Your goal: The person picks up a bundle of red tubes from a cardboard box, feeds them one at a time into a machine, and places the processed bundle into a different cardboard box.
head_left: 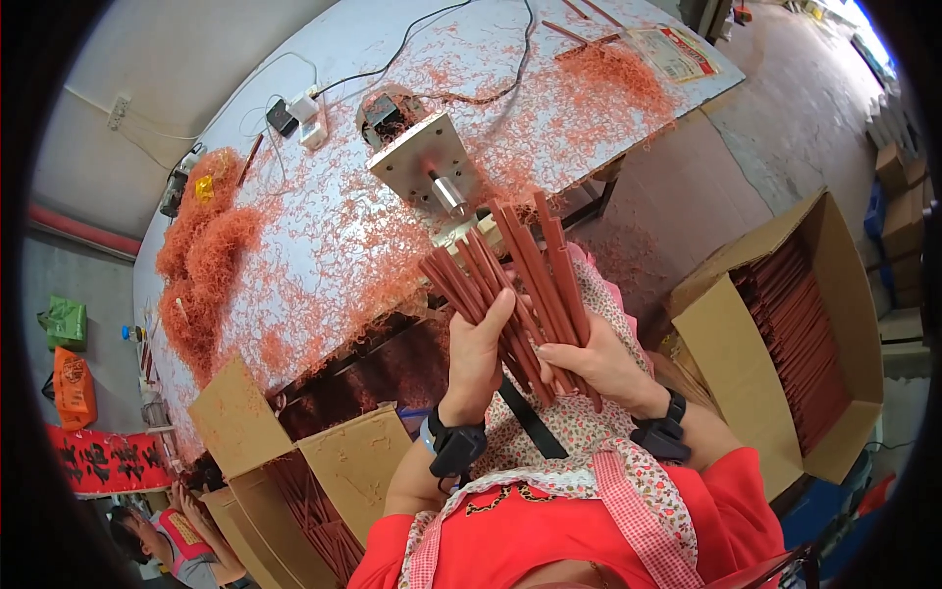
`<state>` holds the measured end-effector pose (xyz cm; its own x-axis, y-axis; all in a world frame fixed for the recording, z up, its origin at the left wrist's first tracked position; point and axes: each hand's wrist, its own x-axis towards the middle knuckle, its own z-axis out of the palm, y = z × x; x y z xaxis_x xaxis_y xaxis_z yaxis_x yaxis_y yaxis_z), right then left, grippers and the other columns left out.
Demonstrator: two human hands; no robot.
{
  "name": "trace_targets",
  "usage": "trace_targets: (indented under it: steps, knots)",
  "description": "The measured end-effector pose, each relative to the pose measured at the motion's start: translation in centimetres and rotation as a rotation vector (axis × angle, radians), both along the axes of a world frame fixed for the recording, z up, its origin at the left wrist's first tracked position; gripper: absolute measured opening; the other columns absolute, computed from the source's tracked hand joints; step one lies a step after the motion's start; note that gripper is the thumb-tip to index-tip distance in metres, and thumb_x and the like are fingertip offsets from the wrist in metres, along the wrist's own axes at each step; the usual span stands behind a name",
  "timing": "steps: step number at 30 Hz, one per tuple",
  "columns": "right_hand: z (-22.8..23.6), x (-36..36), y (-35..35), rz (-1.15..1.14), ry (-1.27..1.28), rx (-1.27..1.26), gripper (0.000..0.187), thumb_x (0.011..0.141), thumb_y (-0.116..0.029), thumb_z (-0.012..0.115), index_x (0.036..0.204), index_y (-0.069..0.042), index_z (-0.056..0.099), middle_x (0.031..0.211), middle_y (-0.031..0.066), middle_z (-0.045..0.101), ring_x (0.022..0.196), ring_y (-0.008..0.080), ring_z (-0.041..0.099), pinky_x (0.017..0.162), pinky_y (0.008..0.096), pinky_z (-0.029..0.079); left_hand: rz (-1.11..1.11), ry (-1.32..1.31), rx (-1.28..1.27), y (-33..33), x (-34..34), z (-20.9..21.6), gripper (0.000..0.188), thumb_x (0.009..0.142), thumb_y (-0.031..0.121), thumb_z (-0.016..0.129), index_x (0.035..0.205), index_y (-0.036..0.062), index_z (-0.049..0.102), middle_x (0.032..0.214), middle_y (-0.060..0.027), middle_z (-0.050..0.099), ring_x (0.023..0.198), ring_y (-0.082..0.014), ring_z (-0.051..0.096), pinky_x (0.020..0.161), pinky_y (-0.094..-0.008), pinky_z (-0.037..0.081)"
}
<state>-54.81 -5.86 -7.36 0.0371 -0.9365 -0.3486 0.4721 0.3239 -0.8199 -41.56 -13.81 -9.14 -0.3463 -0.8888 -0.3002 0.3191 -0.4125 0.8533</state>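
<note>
Left hand [477, 344]: closed around slender, straight reddish-brown rods [459, 284], ends uneven.
Right hand [601, 363]: clasping a matching bundle [543, 270] alongside.
Rods: over the floral cloth apron [606, 422], beside the white-topped bench [329, 231].

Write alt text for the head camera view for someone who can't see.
Left hand and right hand each grip a bundle of reddish-brown sticks before a table strewn with curly orange-red shavings. A motor with a square metal plate sits on top; open cardboard boxes of similar sticks stand at both sides.
</note>
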Motion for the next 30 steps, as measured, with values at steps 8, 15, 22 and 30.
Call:
trace_targets:
  steps: [8, 15, 22, 30]
  knots:
    - [-0.9, -0.6, -2.7, -0.027, 0.133, -0.086, 0.028, 0.082, -0.008, 0.061, 0.109, -0.001, 0.054, 0.067, 0.0027, 0.057, 0.052, 0.0081, 0.052, 0.047, 0.0224, 0.041, -0.017, -0.034, -0.025, -2.5, -0.7, -0.8, 0.023, 0.090, 0.018, 0.060, 0.105, 0.0006, 0.059, 0.093, -0.0070, 0.064, 0.077, -0.0138, 0.062, 0.070, -0.0278, 0.051]
    - [-1.9, 0.1, -0.8, -0.013, 0.173, -0.072, 0.026, 0.082, -0.008, 0.061, 0.106, 0.000, 0.055, 0.067, 0.0025, 0.057, 0.052, 0.0078, 0.052, 0.048, 0.0223, 0.041, 0.043, -0.042, -0.003, -0.8, -0.9, -0.5, 0.023, 0.088, 0.018, 0.062, 0.103, 0.0011, 0.060, 0.088, -0.0057, 0.064, 0.074, -0.0127, 0.062, 0.068, -0.0276, 0.051]
    - [-1.1, -1.7, -3.3, 0.125, 0.100, 0.042, 0.033, 0.081, -0.008, 0.062, 0.111, -0.001, 0.053, 0.069, 0.0027, 0.057, 0.055, 0.0080, 0.054, 0.051, 0.0217, 0.042, -0.023, -0.062, -0.008, -3.5, -0.1, -1.4, 0.023, 0.087, 0.019, 0.063, 0.103, 0.0020, 0.060, 0.088, -0.0045, 0.064, 0.078, -0.0119, 0.061, 0.071, -0.0277, 0.049]
    - [-2.2, 0.1, -0.9, 0.031, 0.198, -0.107, 0.024, 0.081, -0.007, 0.062, 0.102, 0.000, 0.054, 0.069, 0.0027, 0.056, 0.050, 0.0083, 0.051, 0.045, 0.0233, 0.041, -0.047, -0.039, 0.079, -2.7, -0.3, -0.9, 0.023, 0.088, 0.021, 0.062, 0.102, 0.0027, 0.060, 0.087, -0.0017, 0.063, 0.077, -0.0091, 0.059, 0.071, -0.0258, 0.047]
